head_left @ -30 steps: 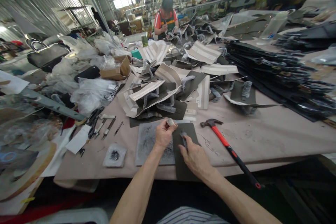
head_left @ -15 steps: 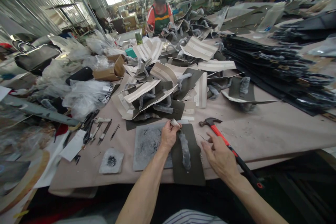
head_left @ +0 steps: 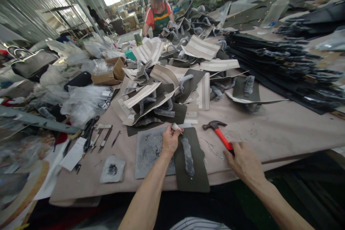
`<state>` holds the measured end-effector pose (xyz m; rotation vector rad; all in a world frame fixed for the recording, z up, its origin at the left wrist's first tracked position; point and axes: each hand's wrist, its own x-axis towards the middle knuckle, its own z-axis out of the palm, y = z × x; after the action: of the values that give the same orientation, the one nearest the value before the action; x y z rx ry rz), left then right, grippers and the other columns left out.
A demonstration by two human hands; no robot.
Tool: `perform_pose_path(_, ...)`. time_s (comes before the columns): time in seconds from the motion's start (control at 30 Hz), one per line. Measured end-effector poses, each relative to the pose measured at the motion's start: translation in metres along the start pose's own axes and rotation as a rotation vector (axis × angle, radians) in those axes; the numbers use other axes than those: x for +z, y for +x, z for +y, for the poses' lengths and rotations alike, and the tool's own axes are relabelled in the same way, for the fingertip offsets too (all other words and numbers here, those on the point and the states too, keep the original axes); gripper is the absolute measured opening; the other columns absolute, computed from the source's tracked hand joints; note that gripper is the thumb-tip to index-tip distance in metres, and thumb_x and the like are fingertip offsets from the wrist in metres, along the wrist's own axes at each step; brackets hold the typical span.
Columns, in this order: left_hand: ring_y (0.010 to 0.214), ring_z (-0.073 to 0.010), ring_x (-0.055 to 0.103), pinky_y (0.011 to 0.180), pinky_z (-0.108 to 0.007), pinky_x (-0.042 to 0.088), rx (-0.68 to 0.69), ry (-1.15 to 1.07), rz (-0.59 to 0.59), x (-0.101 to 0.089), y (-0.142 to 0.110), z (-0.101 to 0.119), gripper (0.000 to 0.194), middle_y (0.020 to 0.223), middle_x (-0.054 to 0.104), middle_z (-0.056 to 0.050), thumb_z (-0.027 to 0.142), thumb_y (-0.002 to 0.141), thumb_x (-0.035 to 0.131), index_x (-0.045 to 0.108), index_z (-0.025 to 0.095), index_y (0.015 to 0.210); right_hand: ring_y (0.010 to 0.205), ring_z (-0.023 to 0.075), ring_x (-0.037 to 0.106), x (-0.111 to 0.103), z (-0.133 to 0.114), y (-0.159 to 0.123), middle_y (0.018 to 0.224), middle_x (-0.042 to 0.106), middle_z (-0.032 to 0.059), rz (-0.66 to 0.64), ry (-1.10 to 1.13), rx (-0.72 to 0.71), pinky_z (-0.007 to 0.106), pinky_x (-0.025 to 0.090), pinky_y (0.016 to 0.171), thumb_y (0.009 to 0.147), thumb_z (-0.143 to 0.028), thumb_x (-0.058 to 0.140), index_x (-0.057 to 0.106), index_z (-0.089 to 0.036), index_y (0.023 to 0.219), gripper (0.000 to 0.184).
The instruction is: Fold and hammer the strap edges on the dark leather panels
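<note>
Two hands in head view: left hand [head_left: 170,143], grip clamped on a pale-topped tool [head_left: 175,127] at the upper end of the plastic-wrapped strip [head_left: 188,156] on the dark panel [head_left: 201,172]; right hand [head_left: 246,163] on the hammer [head_left: 223,138], cannot tell whether its grip is clamped. Panel lies at the near edge of the tabletop [head_left: 129,154]. Step judged as readying tool and hammer; next move calls for a secure handle hold, tool steady.
</note>
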<state>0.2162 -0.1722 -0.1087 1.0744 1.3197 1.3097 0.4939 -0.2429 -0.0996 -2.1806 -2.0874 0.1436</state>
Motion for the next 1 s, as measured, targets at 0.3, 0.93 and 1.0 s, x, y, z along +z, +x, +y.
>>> perform_pose_path(0.3, 0.082, -0.0188, 0.073, 0.079, -0.028, 0.057, 0.068, -0.069, 0.174, -0.002, -0.005, 0.001, 0.027, 0.087, 0.075, -0.006, 0.04, 0.085, 0.07, 0.062, 0.016, 0.093, 0.091, 0.0259, 0.067, -0.025, -0.141, -0.042, 0.118, 0.063, 0.014, -0.096, 0.575, -0.27, 0.041, 0.056, 0.078, 0.089, -0.038, 0.061, 0.039, -0.018, 0.146, 0.065)
perform_pose_path(0.93, 0.081, -0.021, 0.075, 0.081, -0.033, 0.058, -0.003, -0.143, -0.015, -0.004, -0.019, 0.012, 0.041, 0.089, 0.076, -0.006, 0.04, 0.079, 0.077, 0.062, 0.016, 0.107, 0.099, 0.0292, 0.072, 0.004, -0.147, -0.057, 0.12, 0.07, 0.0215, -0.198, 0.433, -0.234, 0.043, 0.057, 0.086, 0.097, -0.024, 0.038, 0.055, -0.005, 0.137, 0.048)
perform_pose_path(1.0, 0.081, -0.0212, 0.075, 0.082, -0.033, 0.059, -0.004, -0.163, -0.002, -0.005, -0.02, 0.009, 0.04, 0.089, 0.076, -0.007, 0.039, 0.078, 0.077, 0.061, 0.016, 0.107, 0.095, 0.029, 0.073, 0.006, -0.145, -0.057, 0.116, 0.072, 0.0196, -0.153, 0.47, -0.229, 0.043, 0.059, 0.083, 0.097, -0.024, 0.039, 0.056, -0.006, 0.135, 0.046)
